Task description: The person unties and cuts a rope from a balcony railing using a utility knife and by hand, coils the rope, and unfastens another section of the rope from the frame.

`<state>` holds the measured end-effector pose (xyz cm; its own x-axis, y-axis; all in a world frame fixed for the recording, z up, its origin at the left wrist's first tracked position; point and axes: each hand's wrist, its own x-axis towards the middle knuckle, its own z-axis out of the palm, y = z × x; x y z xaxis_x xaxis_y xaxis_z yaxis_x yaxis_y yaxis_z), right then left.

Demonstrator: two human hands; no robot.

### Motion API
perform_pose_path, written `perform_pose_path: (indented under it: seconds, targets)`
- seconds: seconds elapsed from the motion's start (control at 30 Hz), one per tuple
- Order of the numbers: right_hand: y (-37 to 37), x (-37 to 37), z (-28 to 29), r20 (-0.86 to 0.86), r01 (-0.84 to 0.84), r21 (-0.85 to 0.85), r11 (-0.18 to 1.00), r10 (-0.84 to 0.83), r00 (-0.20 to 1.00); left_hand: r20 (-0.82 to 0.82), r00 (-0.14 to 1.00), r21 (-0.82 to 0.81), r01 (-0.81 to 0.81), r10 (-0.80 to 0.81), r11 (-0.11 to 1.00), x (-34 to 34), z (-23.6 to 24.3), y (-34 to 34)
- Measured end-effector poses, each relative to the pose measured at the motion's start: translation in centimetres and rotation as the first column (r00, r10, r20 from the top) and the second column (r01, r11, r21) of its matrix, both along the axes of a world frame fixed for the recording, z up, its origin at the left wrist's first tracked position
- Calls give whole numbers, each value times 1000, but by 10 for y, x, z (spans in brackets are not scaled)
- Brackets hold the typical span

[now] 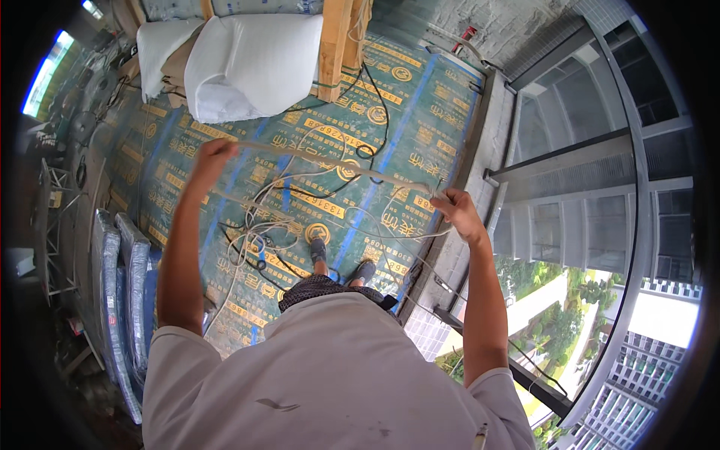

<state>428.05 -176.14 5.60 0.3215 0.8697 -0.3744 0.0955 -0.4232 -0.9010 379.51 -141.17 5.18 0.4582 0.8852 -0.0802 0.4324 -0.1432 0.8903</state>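
Note:
A pale cable point(330, 160) is stretched between my two raised hands in front of me, sloping down to the right. My left hand point(216, 156) is closed round its left end, a little smeared by motion. At the other end, my right hand point(459, 212) pinches the cable between thumb and fingers. Thinner white cable point(259, 214) hangs in loops below, over the floor. Black cables point(382, 112) lie tangled with it near my feet.
Green printed sheeting point(420, 75) with blue tape covers the floor. White bulging sacks point(251, 64) and wooden posts point(335, 45) stand ahead. Plastic-wrapped panels point(124, 277) lean on the left. A low ledge point(472, 150) and large window point(570, 150) run along the right.

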Motion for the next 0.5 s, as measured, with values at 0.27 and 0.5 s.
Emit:
perform_pose_path:
  seconds: [0.27, 0.5]
  targets:
    - [-92, 67, -17, -451, 78, -76, 994, -104, 886, 33, 776, -298, -594, 630, 748, -266, -16, 101]
    - [-116, 49, 45, -399, 399, 94, 912, -333, 854, -490, 523, 49, -782, 697, 621, -316, -86, 135]
